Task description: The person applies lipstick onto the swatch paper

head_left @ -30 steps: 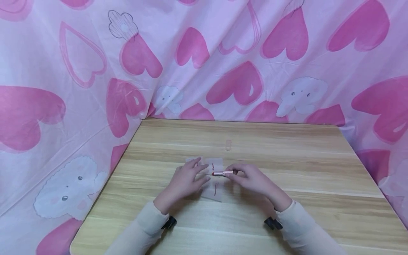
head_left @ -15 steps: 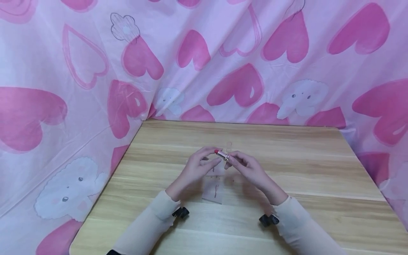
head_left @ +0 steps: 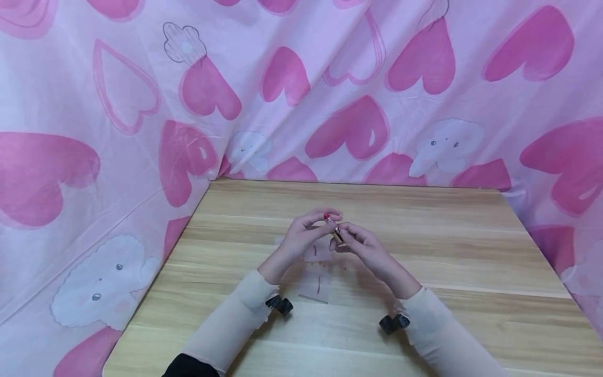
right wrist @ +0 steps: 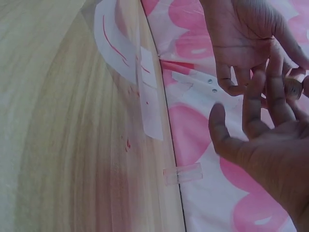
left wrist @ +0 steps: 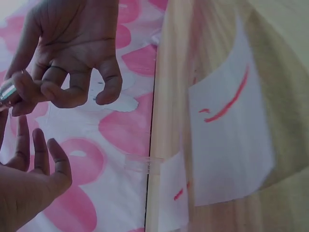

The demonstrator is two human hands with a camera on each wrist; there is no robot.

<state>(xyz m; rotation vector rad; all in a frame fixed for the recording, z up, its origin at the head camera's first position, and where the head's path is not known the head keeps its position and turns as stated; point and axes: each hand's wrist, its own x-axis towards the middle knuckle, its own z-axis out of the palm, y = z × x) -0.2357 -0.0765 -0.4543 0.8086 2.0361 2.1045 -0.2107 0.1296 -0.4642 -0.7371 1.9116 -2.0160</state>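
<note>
A lipstick (head_left: pixel 327 217) with its red tip up is held between both hands, above the far end of the papers. My left hand (head_left: pixel 303 230) holds its upper part between thumb and fingers. My right hand (head_left: pixel 365 246) pinches the lower part of its tube; the fingers partly cover it. In the left wrist view the shiny tube (left wrist: pixel 7 92) shows at the left edge. Below lie a near white paper (head_left: pixel 308 290) and a far white paper (head_left: pixel 311 256), each with a red stroke.
Small red crumbs (right wrist: pixel 128 143) dot the wooden table (head_left: pixel 447 262) beside the papers. A clear flat rectangular piece (right wrist: pixel 186 175) lies further back. The heart-print cloth (head_left: pixel 348 125) hangs at the back and sides.
The right hand has lifted the lipstick from close over the paper, away and up. The left hand has left the paper and taken hold of the lipstick, which has tilted more upright.
</note>
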